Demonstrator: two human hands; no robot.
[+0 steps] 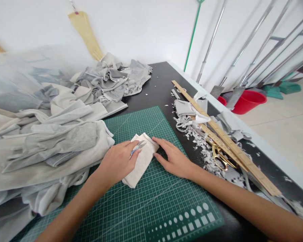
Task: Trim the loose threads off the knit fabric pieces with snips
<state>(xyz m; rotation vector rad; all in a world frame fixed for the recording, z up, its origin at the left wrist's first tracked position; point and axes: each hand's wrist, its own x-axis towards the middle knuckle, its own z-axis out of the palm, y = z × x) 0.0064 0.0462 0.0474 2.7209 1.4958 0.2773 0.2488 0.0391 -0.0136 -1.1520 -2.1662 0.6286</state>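
Note:
A folded piece of cream fabric (139, 164) lies at a slant on the green cutting mat (176, 188). In my left hand (118, 161) is a small pair of thread snips (135, 150) with a blue handle, closed between thumb and fingers. The metal tips point right, over the cloth. My right hand (175, 158) rests at the cloth's right edge, thumb and forefinger apart on either side of a corner, fingertips touching it. Its other fingers are partly hidden.
Grey and cream cloth pieces (65, 134) are heaped on the left and back. On the right lie wooden rulers (224, 148), gold-handled scissors (219, 156) and fabric scraps (197, 134). Beyond the black table (159, 87) stand a red bucket (249, 101) and several poles.

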